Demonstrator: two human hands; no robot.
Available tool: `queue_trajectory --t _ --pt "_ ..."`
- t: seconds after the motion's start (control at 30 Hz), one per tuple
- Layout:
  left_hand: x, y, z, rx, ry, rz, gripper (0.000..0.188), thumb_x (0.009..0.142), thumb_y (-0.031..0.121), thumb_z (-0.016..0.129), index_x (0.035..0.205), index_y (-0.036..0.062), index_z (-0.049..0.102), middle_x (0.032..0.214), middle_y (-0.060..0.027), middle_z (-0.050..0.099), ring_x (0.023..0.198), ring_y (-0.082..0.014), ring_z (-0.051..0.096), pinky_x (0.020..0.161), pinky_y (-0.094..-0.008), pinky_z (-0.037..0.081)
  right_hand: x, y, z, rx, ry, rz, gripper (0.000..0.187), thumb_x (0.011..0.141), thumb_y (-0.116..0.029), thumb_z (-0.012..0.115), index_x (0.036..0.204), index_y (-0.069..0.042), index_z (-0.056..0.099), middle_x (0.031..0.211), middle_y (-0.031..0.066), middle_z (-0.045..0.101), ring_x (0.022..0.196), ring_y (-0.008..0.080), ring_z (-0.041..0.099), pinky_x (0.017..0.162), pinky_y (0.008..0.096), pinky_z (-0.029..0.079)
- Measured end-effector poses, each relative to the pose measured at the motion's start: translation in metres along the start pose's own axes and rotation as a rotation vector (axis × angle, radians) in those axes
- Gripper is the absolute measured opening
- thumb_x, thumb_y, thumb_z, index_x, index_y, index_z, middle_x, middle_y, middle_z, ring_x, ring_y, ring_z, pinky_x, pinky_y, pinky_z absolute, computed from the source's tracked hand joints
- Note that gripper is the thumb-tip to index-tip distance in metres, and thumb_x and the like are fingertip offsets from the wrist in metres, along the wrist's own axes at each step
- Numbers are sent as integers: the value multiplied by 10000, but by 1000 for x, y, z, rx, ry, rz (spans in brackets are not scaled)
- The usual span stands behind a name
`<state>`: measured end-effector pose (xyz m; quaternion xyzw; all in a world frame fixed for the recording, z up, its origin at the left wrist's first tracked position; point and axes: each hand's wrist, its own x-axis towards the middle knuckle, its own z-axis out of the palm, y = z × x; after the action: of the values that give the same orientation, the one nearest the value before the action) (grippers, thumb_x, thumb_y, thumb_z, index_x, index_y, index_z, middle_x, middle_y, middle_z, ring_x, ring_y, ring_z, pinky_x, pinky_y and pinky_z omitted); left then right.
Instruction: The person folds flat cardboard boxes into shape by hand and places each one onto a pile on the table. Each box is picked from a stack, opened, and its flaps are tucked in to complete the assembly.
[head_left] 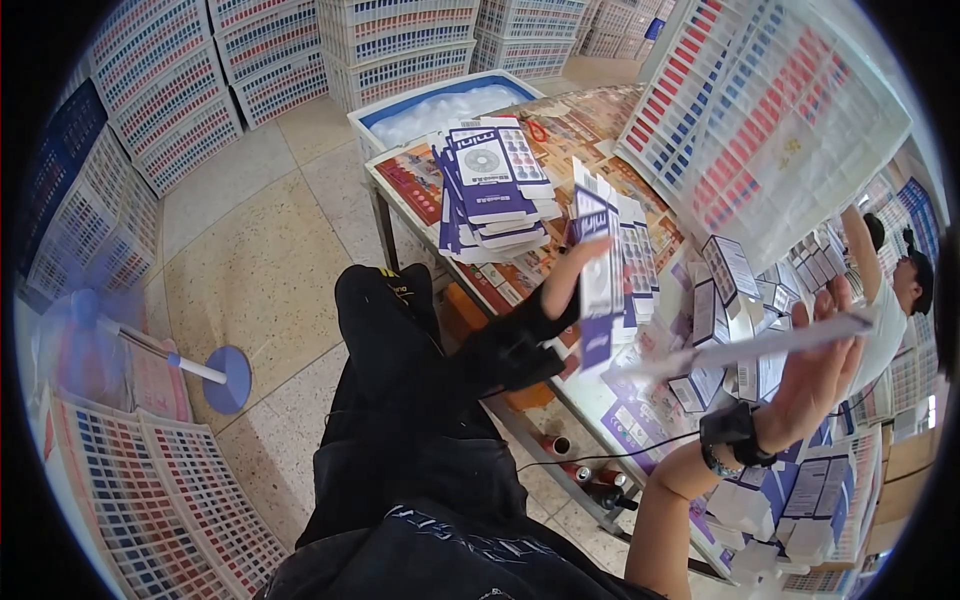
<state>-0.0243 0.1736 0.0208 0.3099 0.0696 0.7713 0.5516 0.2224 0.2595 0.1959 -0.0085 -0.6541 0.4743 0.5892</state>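
"Since you're nearer, how many cartons are in hand?"

"One for certain: the left hand (572, 280) has a carton (600, 290) upright over the counter (572, 120), fingers pinching its left edge. One blurred white strip (750, 349) crosses the right hand (812, 370); those fingers are stretched out, but I can't tell whether they grip it."

"And lying flat?"

"Two lots: a stack (490, 185) near the counter's end, and a pile (640, 258) behind that carton, which hides part of it. I can't count the sheets. Farther right, several made-up boxes (732, 268) lie jumbled together."

"What else is about?"

"One tub (362, 128) of white stuff beyond the stack, three cans (557, 446) below the counter, one stand (190, 366) with a blurred blue head, and crates (400, 50) piled high behind."

"Anything blocking your view?"

"One big crate (680, 90), tilted at the far side; it cuts off what's behind. A co-worker (885, 325) is just beside it."
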Motion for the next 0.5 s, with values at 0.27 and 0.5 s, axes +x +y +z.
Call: queue_trajectory --t 0.27,0.5 --pt "-1 -15 -10 344 399 44 694 1022 535 337 1530 94 169 1531 -103 329 1366 -244 397 1110 -382 343 -12 7 54 -154 -385 236 343 757 -111 771 988 11 548 1274 125 457 970 143 495 800 262 440" --pt "-88 0 85 -535 -26 162 812 972 463 537 1528 9 158 1568 -170 253 1437 -266 278 1174 -407 217 -37 51 105 -476 -516 230 327 731 -118 822 975 -62 612 1152 90 505 953 186 521 711 274 411"
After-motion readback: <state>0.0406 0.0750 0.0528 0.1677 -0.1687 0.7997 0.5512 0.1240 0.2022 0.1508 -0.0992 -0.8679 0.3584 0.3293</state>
